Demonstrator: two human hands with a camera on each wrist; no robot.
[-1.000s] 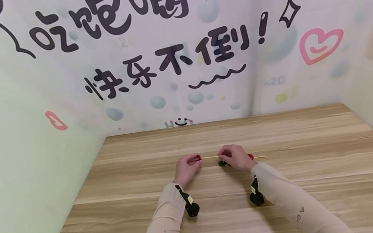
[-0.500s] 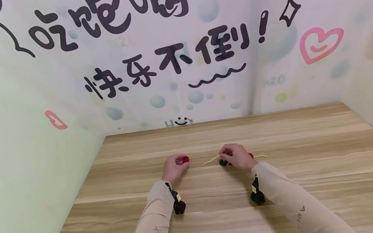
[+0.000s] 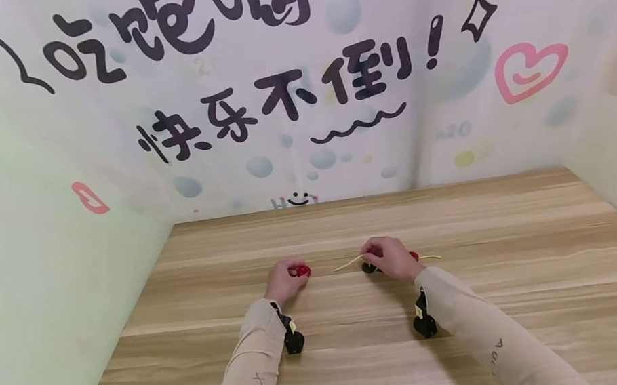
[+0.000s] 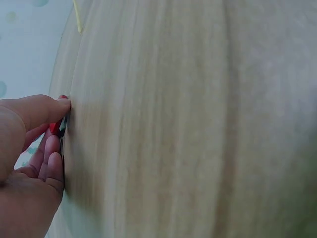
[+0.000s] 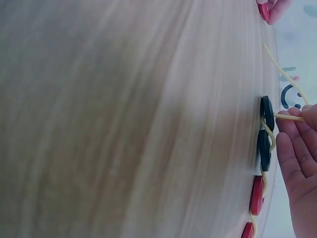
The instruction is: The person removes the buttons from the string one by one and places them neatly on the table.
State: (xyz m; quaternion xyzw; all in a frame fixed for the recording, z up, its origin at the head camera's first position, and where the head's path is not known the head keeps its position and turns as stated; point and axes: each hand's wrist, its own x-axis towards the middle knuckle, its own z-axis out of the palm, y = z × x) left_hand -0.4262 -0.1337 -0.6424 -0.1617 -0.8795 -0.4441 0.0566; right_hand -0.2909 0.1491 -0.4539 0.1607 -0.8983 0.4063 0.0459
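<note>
My left hand [image 3: 283, 281] pinches a red button [image 3: 303, 270] between thumb and fingers, low over the table. In the left wrist view a dark edge shows beside the red button [image 4: 54, 127], partly hidden by the fingers. My right hand [image 3: 391, 259] pinches a yellow string [image 3: 347, 263], whose loose end points left, apart from the red button. Below the right fingers, the string runs through a black button [image 5: 267, 113], a second black button [image 5: 264, 150], a red button [image 5: 257, 195] and another red button [image 5: 247, 229].
The string's other end [image 3: 433, 257] trails on the wooden table [image 3: 369, 361] right of the right hand. A printed cloth wall [image 3: 292, 168] rises behind the table's far edge, with pale walls at both sides. A wrist camera [image 3: 294, 341] hangs under each forearm.
My left hand has drawn the red button leftward off the string, then lowered it slightly toward the table. The string's end now sticks out freely from my right hand, which has barely moved.
</note>
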